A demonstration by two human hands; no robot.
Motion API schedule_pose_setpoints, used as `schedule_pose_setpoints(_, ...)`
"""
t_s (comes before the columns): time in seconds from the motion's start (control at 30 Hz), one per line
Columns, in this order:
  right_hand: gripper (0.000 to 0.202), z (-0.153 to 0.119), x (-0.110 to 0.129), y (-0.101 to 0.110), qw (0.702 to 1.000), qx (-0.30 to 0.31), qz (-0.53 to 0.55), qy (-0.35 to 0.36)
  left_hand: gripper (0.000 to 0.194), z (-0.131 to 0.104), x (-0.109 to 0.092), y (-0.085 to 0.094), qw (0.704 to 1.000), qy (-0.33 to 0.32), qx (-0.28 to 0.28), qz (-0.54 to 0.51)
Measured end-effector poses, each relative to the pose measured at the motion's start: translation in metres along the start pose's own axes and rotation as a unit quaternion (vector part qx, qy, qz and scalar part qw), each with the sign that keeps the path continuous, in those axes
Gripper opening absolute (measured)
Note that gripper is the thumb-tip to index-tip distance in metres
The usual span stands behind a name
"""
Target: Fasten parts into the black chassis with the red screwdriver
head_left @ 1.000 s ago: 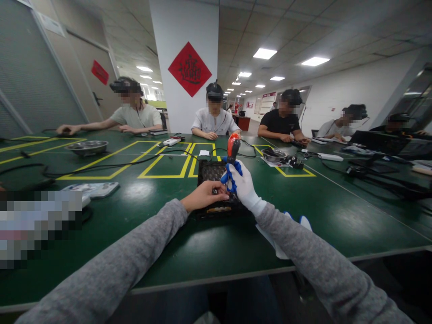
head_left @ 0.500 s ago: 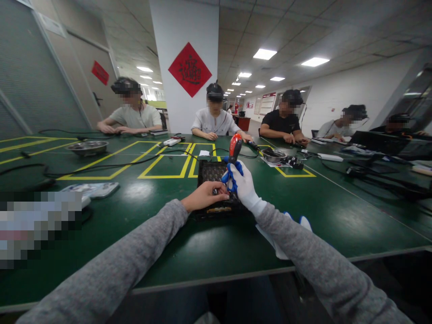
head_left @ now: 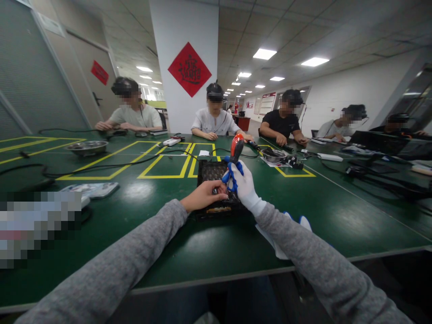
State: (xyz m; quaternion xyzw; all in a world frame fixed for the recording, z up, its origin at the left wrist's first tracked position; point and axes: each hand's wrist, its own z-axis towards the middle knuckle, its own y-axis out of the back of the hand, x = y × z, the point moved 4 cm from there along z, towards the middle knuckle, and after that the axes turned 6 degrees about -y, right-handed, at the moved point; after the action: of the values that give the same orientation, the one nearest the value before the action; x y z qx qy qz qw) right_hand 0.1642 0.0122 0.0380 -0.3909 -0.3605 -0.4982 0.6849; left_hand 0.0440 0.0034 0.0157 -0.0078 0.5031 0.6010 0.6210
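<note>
A screwdriver with a red and black handle stands nearly upright, tilted slightly right. My right hand, in a white and blue glove, is closed around its lower part. The shaft points down into a black box-like device with a grid-patterned inner face. My bare left hand reaches over the device's left side, thumb and fingers pinched together near the screwdriver's tip. What those fingers hold, if anything, is too small to make out. Beneath my right forearm lies a loose white and blue glove.
A metal bowl sits at the left, and another bowl lies at the right beside black parts. Black cables cross the green table. Several people wearing headsets sit along the far side. A white power strip lies ahead.
The screwdriver's handle has leaned a little to the right in my right hand. My left hand stays in place. Across the table, two people's hands have shifted.
</note>
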Motion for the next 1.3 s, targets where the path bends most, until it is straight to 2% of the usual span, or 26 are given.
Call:
schedule_pose_setpoints(0.27,0.034,0.002,-0.004,0.0,1.0,0.014,0.019,-0.003,0.023,0.0,-0.002,0.001,0.999,-0.018,0.034,-0.001)
schedule_pose_setpoints(0.53,0.031,0.002,-0.003,0.0,0.999,0.006,0.037,0.016,0.025,-0.001,0.001,0.001,1.0,-0.001,0.014,0.016)
schedule_pose_setpoints(0.77,0.036,0.002,-0.003,0.0,1.0,0.003,0.02,0.01,0.023,-0.001,0.003,0.0,0.999,-0.016,0.032,0.012)
schedule_pose_setpoints(0.97,0.033,0.002,-0.005,0.002,1.0,0.003,0.01,0.014,0.026,0.0,0.0,0.0,1.0,-0.004,0.027,-0.001)
schedule_pose_setpoints(1.13,0.033,0.002,-0.004,0.0,1.0,0.002,0.0,-0.001,0.023,-0.001,-0.003,0.0,0.999,-0.027,0.043,-0.01)
schedule_pose_setpoints(1.2,0.033,0.002,0.001,0.001,1.0,-0.008,0.004,0.007,0.022,0.0,-0.001,0.001,0.999,-0.026,0.026,-0.015)
schedule_pose_setpoints(1.3,0.031,0.003,0.011,0.007,0.998,-0.044,-0.009,0.042,0.03,-0.001,0.004,0.004,0.999,-0.013,-0.032,-0.011)
